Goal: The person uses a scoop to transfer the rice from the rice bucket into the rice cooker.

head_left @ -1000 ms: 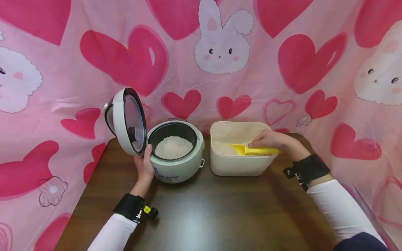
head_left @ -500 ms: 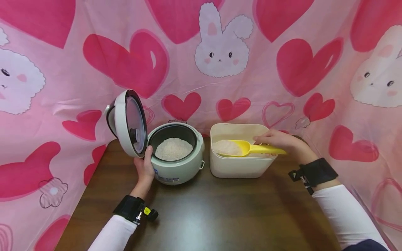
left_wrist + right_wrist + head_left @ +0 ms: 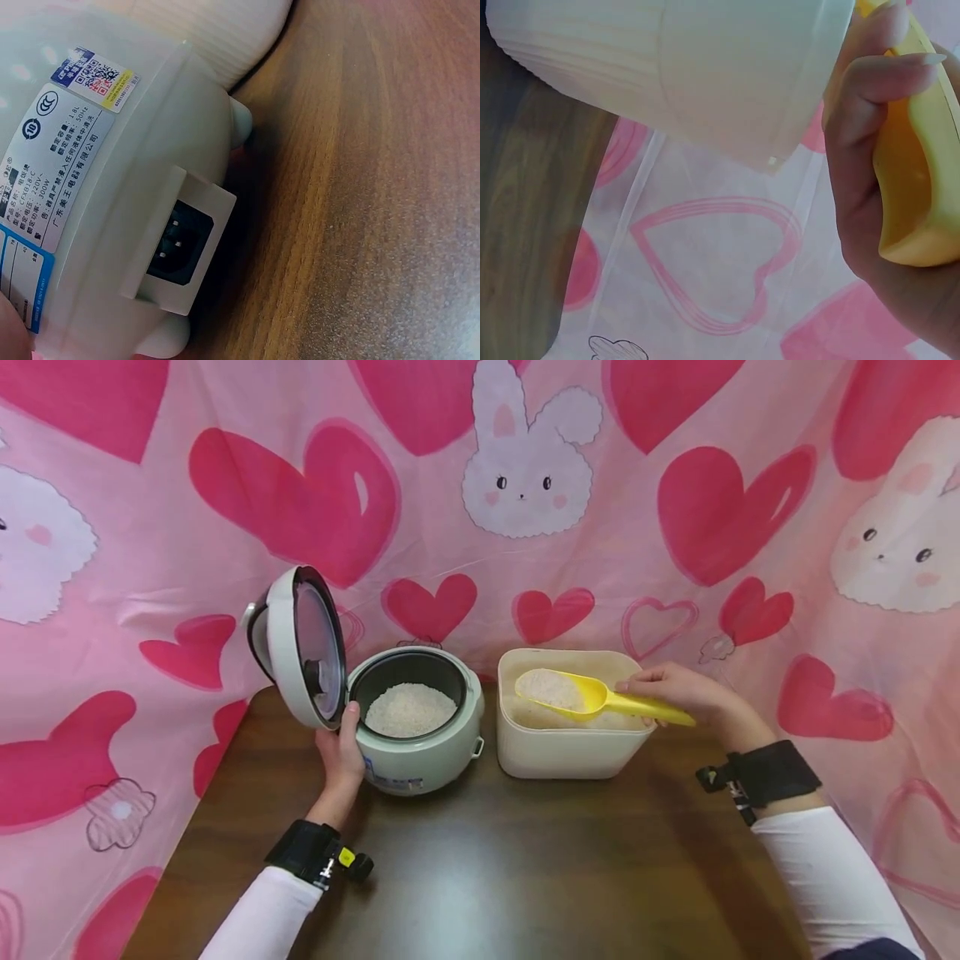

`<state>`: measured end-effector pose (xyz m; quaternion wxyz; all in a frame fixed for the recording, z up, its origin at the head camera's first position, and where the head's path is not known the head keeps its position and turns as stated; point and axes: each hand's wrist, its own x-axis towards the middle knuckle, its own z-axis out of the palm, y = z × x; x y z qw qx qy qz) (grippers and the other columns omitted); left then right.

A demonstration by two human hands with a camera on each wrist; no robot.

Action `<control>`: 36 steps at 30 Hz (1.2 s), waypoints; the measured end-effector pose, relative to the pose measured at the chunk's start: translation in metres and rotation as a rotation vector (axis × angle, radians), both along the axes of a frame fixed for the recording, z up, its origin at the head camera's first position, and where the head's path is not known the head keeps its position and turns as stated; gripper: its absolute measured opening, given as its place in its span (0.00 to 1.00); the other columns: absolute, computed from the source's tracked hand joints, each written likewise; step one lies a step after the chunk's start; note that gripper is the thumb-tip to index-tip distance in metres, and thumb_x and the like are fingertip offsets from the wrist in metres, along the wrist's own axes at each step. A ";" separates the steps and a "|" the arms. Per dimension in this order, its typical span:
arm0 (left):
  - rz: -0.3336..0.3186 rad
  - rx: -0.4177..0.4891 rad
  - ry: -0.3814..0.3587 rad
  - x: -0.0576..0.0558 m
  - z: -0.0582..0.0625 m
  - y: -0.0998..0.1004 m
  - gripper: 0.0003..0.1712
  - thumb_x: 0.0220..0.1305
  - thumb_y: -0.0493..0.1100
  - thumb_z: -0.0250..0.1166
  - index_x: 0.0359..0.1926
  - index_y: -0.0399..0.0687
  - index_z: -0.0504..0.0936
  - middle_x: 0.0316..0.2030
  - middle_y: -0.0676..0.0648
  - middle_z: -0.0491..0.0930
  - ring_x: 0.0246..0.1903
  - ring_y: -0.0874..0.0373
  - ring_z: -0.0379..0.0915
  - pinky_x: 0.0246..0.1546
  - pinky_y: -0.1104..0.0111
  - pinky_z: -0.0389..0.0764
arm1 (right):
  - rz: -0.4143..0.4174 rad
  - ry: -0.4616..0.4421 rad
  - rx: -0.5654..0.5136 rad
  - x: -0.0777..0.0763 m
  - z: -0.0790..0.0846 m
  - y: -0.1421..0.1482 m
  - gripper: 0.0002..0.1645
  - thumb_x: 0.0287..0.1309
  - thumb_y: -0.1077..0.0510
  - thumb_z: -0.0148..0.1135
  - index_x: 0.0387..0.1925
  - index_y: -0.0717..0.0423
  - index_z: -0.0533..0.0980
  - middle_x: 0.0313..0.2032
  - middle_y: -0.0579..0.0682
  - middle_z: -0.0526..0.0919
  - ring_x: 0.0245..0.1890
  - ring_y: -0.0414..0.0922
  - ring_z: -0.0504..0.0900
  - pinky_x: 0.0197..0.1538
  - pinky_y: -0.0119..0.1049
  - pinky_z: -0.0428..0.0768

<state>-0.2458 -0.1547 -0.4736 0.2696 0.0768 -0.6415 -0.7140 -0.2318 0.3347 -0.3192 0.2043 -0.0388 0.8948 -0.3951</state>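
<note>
Yellow scoop point(image 3: 597, 697), heaped with white rice point(image 3: 550, 688), is level above the cream bin point(image 3: 573, 756). My right hand point(image 3: 678, 687) grips its handle, with fingers wrapped around it in the right wrist view. Left of the bin stands a pale green rice cooker point(image 3: 420, 768), its lid point(image 3: 285, 652) raised on the left side. White rice point(image 3: 411, 710) covers the bottom of its dark inner pot. My left hand point(image 3: 341, 764) holds the cooker's side below the lid, thumb up by the hinge; its other fingers are mostly hidden.
A brown wooden table point(image 3: 480, 868) carries the cooker and bin, which stand close together near its back edge. Directly behind hangs a pink cloth point(image 3: 435, 539) with hearts and rabbits. The left wrist view shows the cooker's power socket point(image 3: 178, 244) and labels.
The scoop has come up out of the rice in the bin and levelled, now carrying a heap of rice. My right hand moved slightly up and right; my left hand stays put.
</note>
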 end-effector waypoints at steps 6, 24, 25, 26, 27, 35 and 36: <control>-0.010 -0.003 0.020 -0.004 0.003 -0.002 0.31 0.71 0.47 0.59 0.71 0.36 0.71 0.68 0.38 0.74 0.65 0.51 0.68 0.74 0.58 0.61 | 0.013 0.022 -0.046 0.001 0.004 -0.001 0.24 0.73 0.46 0.62 0.54 0.62 0.83 0.28 0.55 0.83 0.22 0.52 0.80 0.27 0.35 0.79; -0.014 -0.024 0.012 0.000 0.004 -0.005 0.33 0.72 0.49 0.57 0.72 0.36 0.70 0.70 0.37 0.73 0.66 0.49 0.67 0.74 0.58 0.61 | 0.035 0.042 -0.047 0.000 0.013 -0.018 0.26 0.71 0.44 0.63 0.59 0.58 0.82 0.33 0.57 0.83 0.27 0.54 0.81 0.30 0.35 0.80; -0.014 -0.024 0.012 0.000 0.004 -0.005 0.32 0.72 0.49 0.58 0.71 0.37 0.70 0.69 0.37 0.73 0.66 0.49 0.67 0.74 0.58 0.61 | 0.040 0.038 -0.052 -0.002 0.014 -0.021 0.26 0.71 0.44 0.63 0.60 0.58 0.82 0.34 0.57 0.83 0.27 0.55 0.81 0.31 0.35 0.80; -0.012 -0.023 0.011 0.001 0.004 -0.005 0.32 0.72 0.48 0.58 0.71 0.36 0.71 0.69 0.37 0.73 0.66 0.48 0.67 0.74 0.58 0.61 | 0.043 0.034 -0.052 -0.003 0.016 -0.024 0.26 0.71 0.44 0.63 0.59 0.57 0.82 0.33 0.56 0.83 0.28 0.56 0.81 0.31 0.36 0.80; -0.011 -0.021 0.010 0.001 0.003 -0.005 0.32 0.72 0.48 0.58 0.71 0.36 0.71 0.69 0.37 0.73 0.66 0.48 0.67 0.74 0.57 0.61 | 0.054 0.034 -0.056 -0.005 0.017 -0.028 0.26 0.71 0.44 0.63 0.59 0.58 0.82 0.33 0.57 0.83 0.28 0.56 0.81 0.31 0.36 0.80; 0.015 -0.016 0.014 0.001 0.000 -0.002 0.32 0.71 0.48 0.60 0.68 0.34 0.73 0.66 0.35 0.76 0.58 0.63 0.71 0.70 0.65 0.64 | 0.158 0.067 -0.071 -0.020 0.029 -0.064 0.21 0.72 0.47 0.63 0.53 0.59 0.82 0.33 0.61 0.82 0.28 0.52 0.80 0.33 0.37 0.81; 0.018 -0.014 0.017 0.001 0.000 -0.001 0.32 0.70 0.48 0.60 0.68 0.33 0.73 0.66 0.35 0.76 0.57 0.66 0.70 0.69 0.66 0.64 | 0.165 0.069 -0.068 -0.023 0.031 -0.070 0.21 0.71 0.47 0.63 0.54 0.59 0.82 0.34 0.61 0.82 0.29 0.52 0.80 0.34 0.38 0.81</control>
